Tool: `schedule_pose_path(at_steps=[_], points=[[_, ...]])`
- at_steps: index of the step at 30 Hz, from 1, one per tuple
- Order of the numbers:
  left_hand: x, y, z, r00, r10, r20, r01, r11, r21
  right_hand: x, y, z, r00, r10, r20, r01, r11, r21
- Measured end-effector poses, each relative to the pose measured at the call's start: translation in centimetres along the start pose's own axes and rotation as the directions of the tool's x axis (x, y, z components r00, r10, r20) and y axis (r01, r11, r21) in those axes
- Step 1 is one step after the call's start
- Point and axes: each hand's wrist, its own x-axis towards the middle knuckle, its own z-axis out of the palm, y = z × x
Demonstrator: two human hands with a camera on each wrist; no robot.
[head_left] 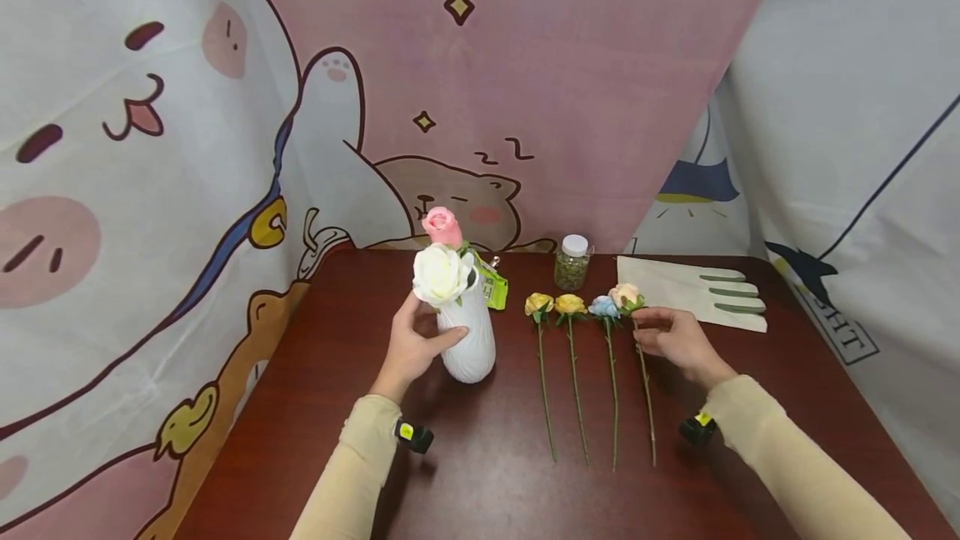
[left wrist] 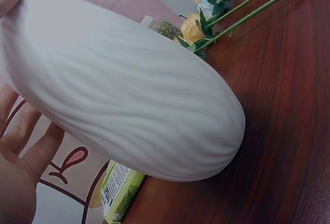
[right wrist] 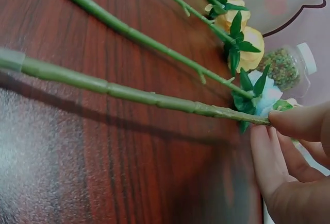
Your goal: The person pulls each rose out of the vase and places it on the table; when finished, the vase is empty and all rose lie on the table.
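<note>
My left hand (head_left: 415,345) grips a white ribbed vase (head_left: 469,344) around its upper part, thumb across the front. The vase leans, its mouth toward the upper left. A white rose (head_left: 442,275) and a pink rose (head_left: 442,227) stand in it. On the right, my right hand (head_left: 678,342) pinches the stem of a peach rose (head_left: 627,297) just below the bloom, between thumb and fingers. That stem (right wrist: 129,94) casts a shadow on the table in the right wrist view. Beside it lie a blue rose (head_left: 604,307) and two yellow roses (head_left: 570,304), stems toward me.
A glass jar with a white lid (head_left: 572,263) and green bits inside stands at the back. White gloves (head_left: 693,292) lie at the back right. Behind the vase is a green packet (head_left: 495,287). A printed curtain (head_left: 570,90) borders the dark wooden table (head_left: 495,473).
</note>
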Motion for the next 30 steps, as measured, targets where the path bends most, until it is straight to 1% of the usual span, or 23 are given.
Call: schedule_pose_path(at_steps=[7,15,19,22,26,28,30], points=[[0.0,-0.1,0.0,1.0,0.009,-0.003,-0.009,1.0,-0.001,0.1,0.9,0.0,0.999,0.017,0.042,-0.017,1.0,-0.001],[-0.1,-0.3,0.1,1.0,0.011,-0.007,-0.011,1.0,0.0,0.0,0.7,0.2,0.996,0.056,0.068,-0.05,0.995,-0.087],[-0.1,-0.3,0.1,1.0,0.004,-0.011,-0.004,1.0,0.002,-0.1,0.5,0.1,0.995,0.055,0.082,-0.042,0.989,-0.145],[0.0,-0.2,0.2,1.0,0.0,-0.012,0.0,1.0,-0.004,-0.1,0.2,0.0,0.995,0.027,0.091,-0.005,0.974,-0.228],[0.0,-0.1,0.2,1.0,0.002,-0.011,-0.002,1.0,-0.006,-0.2,-0.4,-0.1,0.996,-0.026,0.089,0.056,0.934,-0.354],[0.0,-0.1,0.1,1.0,0.003,-0.011,-0.003,1.0,-0.001,-0.4,-0.8,0.0,0.996,-0.048,0.081,0.076,0.917,-0.391],[0.0,-0.1,0.1,1.0,0.002,-0.011,-0.001,1.0,0.003,-0.5,-1.2,0.1,0.995,-0.072,0.067,0.093,0.907,-0.411]])
